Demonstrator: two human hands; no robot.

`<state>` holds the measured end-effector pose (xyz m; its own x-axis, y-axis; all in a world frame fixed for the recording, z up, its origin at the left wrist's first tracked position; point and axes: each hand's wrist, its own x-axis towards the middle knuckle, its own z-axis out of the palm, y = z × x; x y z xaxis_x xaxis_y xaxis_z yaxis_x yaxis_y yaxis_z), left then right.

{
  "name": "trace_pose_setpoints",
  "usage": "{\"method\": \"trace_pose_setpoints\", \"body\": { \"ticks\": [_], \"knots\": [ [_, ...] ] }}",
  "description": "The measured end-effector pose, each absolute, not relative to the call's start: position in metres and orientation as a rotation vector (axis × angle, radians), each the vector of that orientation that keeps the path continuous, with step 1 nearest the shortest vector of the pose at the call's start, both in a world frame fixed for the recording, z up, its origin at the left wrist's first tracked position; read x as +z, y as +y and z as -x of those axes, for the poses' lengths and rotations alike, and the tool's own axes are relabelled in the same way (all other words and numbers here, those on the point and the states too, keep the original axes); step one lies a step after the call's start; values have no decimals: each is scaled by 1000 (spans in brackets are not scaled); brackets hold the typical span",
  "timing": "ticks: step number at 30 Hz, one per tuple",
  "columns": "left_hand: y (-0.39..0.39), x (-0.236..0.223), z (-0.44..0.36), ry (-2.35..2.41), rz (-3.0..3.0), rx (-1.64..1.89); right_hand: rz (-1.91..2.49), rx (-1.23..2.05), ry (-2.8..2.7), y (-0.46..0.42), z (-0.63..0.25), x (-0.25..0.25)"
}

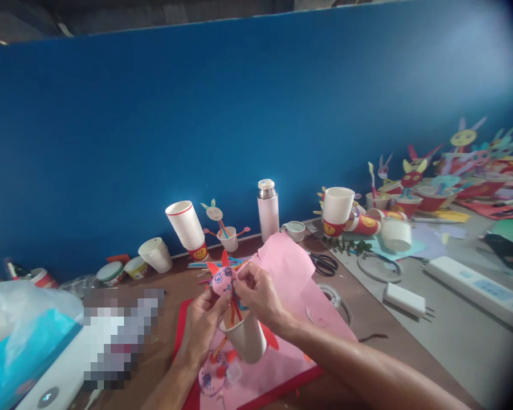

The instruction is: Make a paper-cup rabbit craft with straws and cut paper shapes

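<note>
The left hand (200, 324) and right hand (259, 290), fingers pinched, hold the pink paper rabbit face with orange ears (223, 280) between them, above the white paper cup (245, 340). Beyond them stands the pale pink metal flask (268, 213); black-handled scissors (324, 263) lie right of the right hand.

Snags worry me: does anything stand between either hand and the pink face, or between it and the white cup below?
Nothing visible before the left hand or right hand; both touch the face. Thin stems run toward the cup.
</note>
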<state>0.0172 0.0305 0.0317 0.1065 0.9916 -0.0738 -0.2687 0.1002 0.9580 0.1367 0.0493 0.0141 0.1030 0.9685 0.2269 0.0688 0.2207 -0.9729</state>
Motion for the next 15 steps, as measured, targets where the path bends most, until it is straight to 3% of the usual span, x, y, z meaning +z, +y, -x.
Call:
{"method": "trace_pose_setpoints", "body": {
  "ticks": [7, 15],
  "knots": [
    [31, 39, -16, 1032, -943, 1224, 1012, 1086, -1316, 46, -143, 25],
    [42, 39, -1, 1116, -965, 1256, 953, 1043, -1392, 51, -167, 48]
  ]
}}
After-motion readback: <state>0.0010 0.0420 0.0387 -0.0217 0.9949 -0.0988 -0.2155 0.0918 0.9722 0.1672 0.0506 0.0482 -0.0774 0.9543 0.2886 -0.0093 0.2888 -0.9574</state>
